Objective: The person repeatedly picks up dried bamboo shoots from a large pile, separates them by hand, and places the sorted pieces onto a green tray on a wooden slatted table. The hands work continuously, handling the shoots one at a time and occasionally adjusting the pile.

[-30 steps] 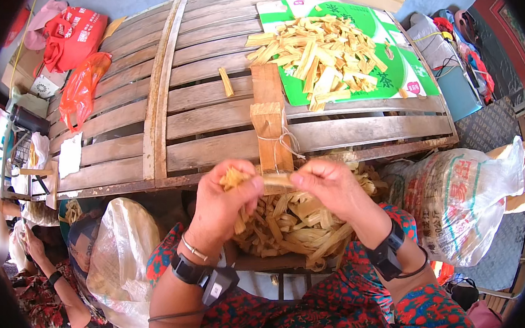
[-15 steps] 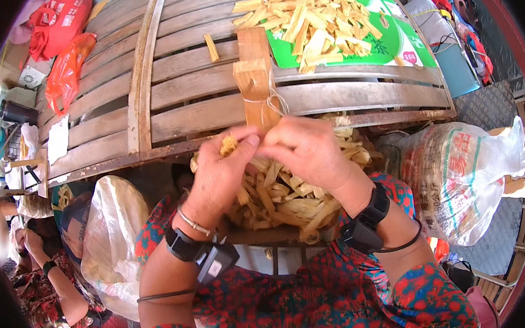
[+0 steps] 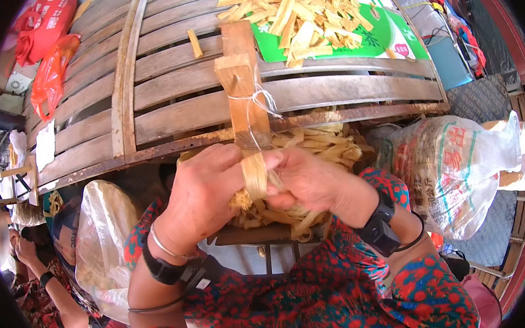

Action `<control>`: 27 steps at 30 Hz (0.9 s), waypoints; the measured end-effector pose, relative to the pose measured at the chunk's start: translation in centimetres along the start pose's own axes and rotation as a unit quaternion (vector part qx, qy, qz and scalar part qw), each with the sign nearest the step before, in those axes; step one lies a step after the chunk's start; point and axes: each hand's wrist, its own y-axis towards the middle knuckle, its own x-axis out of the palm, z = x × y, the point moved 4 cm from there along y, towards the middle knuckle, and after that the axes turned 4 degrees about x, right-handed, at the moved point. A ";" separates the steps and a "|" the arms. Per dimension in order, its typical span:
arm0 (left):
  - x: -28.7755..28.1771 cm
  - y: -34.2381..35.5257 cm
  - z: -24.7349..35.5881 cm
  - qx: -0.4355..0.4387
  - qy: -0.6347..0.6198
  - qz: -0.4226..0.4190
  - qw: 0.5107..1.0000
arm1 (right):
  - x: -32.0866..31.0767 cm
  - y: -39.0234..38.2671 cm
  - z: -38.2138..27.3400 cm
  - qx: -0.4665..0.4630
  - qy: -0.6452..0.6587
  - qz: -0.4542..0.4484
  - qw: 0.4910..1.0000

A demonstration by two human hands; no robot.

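A flat pale-yellow fibrous strip (image 3: 255, 175) runs upright between my hands, just below the table's near edge. My left hand (image 3: 204, 190) is closed on it from the left, and a frayed yellow end (image 3: 239, 200) pokes out under the fingers. My right hand (image 3: 316, 181), somewhat blurred, pinches at the strip's right side. Above them a wooden block (image 3: 238, 78) stands on a wooden bar at the table edge. White string (image 3: 261, 99) is tied round it, and one thread hangs toward the strip. A heap of similar loose strips (image 3: 329, 146) lies beneath and behind my hands.
On the slatted wooden table (image 3: 343, 90), many short folded yellow pieces (image 3: 309, 18) are piled on a green printed sheet (image 3: 396, 24). One piece (image 3: 195, 44) lies apart. A full woven sack (image 3: 448, 171) stands right; a plastic-covered bundle (image 3: 104, 232) stands left. Another person's arm (image 3: 53, 285) shows far left.
Both hands have come down and closer to me, away from the block. The strip now shows flat between them. The whole view has shifted slightly, moving the table up and left in the picture.
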 end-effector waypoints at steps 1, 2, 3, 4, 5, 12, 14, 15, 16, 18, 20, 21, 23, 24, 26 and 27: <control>-0.1 -0.2 -0.1 0.038 -0.020 0.040 0.998 | 1.0 0.2 0.7 0.051 0.127 -0.067 0.988; 0.0 -0.4 -0.4 0.046 -0.031 0.056 0.997 | 2.0 0.3 1.2 0.102 0.250 -0.135 0.953; -0.1 -0.4 -0.1 0.103 -0.016 0.101 0.989 | 2.8 0.2 1.1 0.096 0.258 -0.187 0.943; -0.2 -0.8 0.2 0.116 0.048 0.138 0.982 | 2.4 0.5 1.0 0.060 0.225 -0.103 0.967; -0.1 -0.7 0.1 0.105 0.070 0.158 0.979 | 1.9 0.7 0.7 0.022 0.192 -0.016 0.981; 1.3 -1.3 -1.7 -0.119 -0.045 0.096 0.987 | -0.1 -0.3 -2.3 -0.231 -0.173 0.223 0.931; 2.1 -1.8 -2.3 -0.168 -0.055 0.003 0.984 | 0.4 -0.6 -2.7 -0.297 -0.339 0.217 0.866; 2.3 -1.9 -2.4 -0.173 -0.039 -0.026 0.984 | 0.8 -0.7 -2.6 -0.284 -0.470 0.215 0.807; 2.2 -1.8 -2.3 -0.148 -0.044 -0.010 0.988 | 0.9 -0.7 -2.7 -0.292 -0.503 0.215 0.785; 1.8 -1.5 -1.9 -0.099 -0.043 0.001 0.994 | 1.1 -0.8 -2.7 -0.271 -0.570 0.221 0.743; 0.9 -1.1 -1.8 -0.090 -0.191 0.083 0.974 | 0.4 -0.6 -2.2 -0.173 -0.399 0.170 0.884; 0.4 -1.0 -1.9 -0.102 -0.255 0.110 0.955 | 0.0 -0.6 -1.9 -0.113 -0.282 0.150 0.941; -0.6 -1.3 -1.9 -0.148 -0.358 0.155 0.909 | 0.1 -0.6 -1.4 -0.054 -0.136 0.076 0.986; -1.2 -1.5 -1.9 -0.162 -0.403 0.184 0.882 | 0.3 -0.7 -1.4 -0.057 -0.113 0.024 0.992; -1.9 -2.2 -2.2 -0.207 -0.499 0.250 0.804 | 0.6 -0.9 -1.4 -0.061 -0.068 -0.078 0.993; -1.9 -2.3 -2.3 -0.222 -0.495 0.260 0.799 | 0.3 -0.8 -1.3 -0.056 -0.063 -0.054 0.995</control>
